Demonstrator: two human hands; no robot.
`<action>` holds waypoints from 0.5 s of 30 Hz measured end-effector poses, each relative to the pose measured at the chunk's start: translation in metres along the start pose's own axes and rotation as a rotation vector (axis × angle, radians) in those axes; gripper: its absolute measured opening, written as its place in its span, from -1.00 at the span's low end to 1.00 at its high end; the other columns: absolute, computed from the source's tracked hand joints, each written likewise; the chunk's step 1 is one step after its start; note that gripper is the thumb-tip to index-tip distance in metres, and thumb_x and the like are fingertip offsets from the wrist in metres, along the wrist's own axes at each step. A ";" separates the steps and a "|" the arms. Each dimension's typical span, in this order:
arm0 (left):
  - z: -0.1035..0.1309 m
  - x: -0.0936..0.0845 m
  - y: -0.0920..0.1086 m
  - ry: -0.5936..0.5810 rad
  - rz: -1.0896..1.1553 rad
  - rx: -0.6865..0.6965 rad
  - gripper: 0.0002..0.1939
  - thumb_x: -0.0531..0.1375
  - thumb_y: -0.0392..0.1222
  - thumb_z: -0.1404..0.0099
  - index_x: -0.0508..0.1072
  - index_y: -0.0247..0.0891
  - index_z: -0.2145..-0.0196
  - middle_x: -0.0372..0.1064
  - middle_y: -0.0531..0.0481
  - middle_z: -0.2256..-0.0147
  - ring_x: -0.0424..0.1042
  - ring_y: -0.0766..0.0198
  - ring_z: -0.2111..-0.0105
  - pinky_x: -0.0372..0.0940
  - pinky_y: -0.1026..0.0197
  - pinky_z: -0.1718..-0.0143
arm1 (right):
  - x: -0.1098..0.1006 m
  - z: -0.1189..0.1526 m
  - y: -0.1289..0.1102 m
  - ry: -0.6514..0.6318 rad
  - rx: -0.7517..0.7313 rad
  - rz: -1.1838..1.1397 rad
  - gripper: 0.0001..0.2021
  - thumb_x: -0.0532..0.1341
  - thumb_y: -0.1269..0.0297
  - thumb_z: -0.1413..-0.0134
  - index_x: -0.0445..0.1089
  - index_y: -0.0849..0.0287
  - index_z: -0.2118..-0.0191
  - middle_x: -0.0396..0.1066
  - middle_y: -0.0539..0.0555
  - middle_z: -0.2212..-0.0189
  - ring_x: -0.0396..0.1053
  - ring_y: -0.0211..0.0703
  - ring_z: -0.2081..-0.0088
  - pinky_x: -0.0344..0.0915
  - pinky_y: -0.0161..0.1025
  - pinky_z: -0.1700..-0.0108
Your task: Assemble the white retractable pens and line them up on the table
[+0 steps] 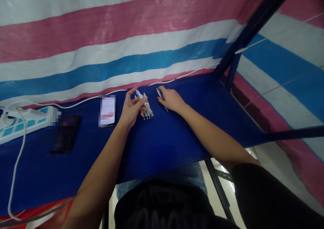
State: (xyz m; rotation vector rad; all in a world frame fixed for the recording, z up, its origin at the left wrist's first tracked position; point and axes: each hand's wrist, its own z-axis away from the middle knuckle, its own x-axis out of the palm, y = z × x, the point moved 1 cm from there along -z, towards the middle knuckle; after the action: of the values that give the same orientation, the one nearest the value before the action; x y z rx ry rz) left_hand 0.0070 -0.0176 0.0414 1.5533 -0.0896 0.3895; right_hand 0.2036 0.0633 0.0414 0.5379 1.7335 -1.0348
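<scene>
Several white and grey pens (147, 111) are bunched together, with my left hand (131, 108) closed around them from the left side. Their dark tips point toward me and slightly right. A little to the right, my right hand (170, 98) is closed on a white pen (159, 93); most of its barrel is hidden by the fingers, and its tip shows below them. The two hands are apart, over the dark blue table (157, 144).
Left of my left hand lies a phone (108, 110) with a lit screen. Farther left are a dark, blurred object (65, 134) and a white power strip (32, 123) with a cable. A striped sheet (113, 36) hangs behind; a blue frame post (243, 36) rises at right.
</scene>
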 end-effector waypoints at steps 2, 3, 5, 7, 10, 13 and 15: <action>0.000 0.000 0.001 0.010 -0.007 -0.001 -0.23 0.59 -0.11 -0.12 0.32 -0.12 -0.17 0.51 0.01 0.38 0.40 0.34 0.61 0.11 0.34 0.71 | -0.003 0.001 -0.003 -0.046 -0.017 0.011 -0.59 0.18 0.34 -0.41 0.34 0.28 -0.30 0.57 0.18 0.26 0.48 0.06 0.20 0.30 -0.05 0.06; -0.001 0.000 0.001 0.014 -0.009 0.002 -0.27 0.59 -0.09 -0.14 0.33 -0.12 -0.14 0.52 0.00 0.38 0.39 0.34 0.62 0.11 0.34 0.71 | -0.004 0.001 -0.003 -0.059 -0.029 0.003 -0.59 0.18 0.35 -0.40 0.35 0.26 -0.29 0.56 0.15 0.29 0.47 0.04 0.22 0.28 -0.08 0.09; -0.002 -0.001 0.000 0.020 -0.011 0.009 -0.33 0.58 -0.08 -0.15 0.35 -0.11 -0.10 0.52 0.01 0.39 0.39 0.35 0.63 0.13 0.33 0.70 | -0.005 0.002 -0.004 -0.062 -0.033 -0.038 -0.61 0.21 0.34 -0.38 0.36 0.23 -0.25 0.55 0.12 0.33 0.45 0.02 0.25 0.24 -0.12 0.16; -0.003 -0.003 0.000 0.026 -0.011 0.029 -0.38 0.57 -0.08 -0.16 0.37 -0.09 -0.06 0.53 0.03 0.39 0.38 0.37 0.64 0.14 0.33 0.70 | -0.006 0.002 -0.003 -0.043 0.000 -0.096 -0.63 0.24 0.28 -0.37 0.36 0.22 -0.22 0.52 0.11 0.36 0.42 0.01 0.31 0.21 -0.13 0.23; -0.003 -0.005 0.001 0.045 -0.005 0.095 -0.42 0.56 -0.10 -0.17 0.38 -0.05 -0.03 0.53 0.06 0.39 0.37 0.37 0.65 0.15 0.32 0.70 | -0.007 0.002 -0.002 0.000 0.064 -0.158 -0.68 0.27 0.20 -0.38 0.38 0.19 -0.15 0.47 0.10 0.40 0.37 0.00 0.36 0.15 -0.13 0.29; -0.002 -0.005 0.004 0.061 0.006 0.150 -0.42 0.55 -0.12 -0.19 0.37 -0.03 -0.04 0.52 0.08 0.38 0.39 0.37 0.64 0.21 0.30 0.67 | -0.010 0.003 -0.006 0.075 0.079 -0.175 -0.84 0.22 0.17 -0.44 0.42 0.14 0.04 0.41 0.08 0.44 0.34 -0.03 0.38 0.12 -0.13 0.29; -0.002 -0.005 0.007 0.078 0.008 0.173 -0.42 0.55 -0.12 -0.19 0.35 -0.02 -0.04 0.52 0.10 0.36 0.41 0.37 0.62 0.24 0.30 0.65 | -0.015 0.005 -0.012 0.120 0.043 -0.218 -0.75 0.17 0.08 -0.50 0.41 0.12 0.20 0.37 0.06 0.48 0.31 -0.06 0.39 0.10 -0.14 0.29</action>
State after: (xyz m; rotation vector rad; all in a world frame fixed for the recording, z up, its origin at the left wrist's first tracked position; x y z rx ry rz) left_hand 0.0001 -0.0172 0.0462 1.7062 -0.0012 0.4741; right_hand 0.2035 0.0541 0.0590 0.4518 1.9112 -1.2159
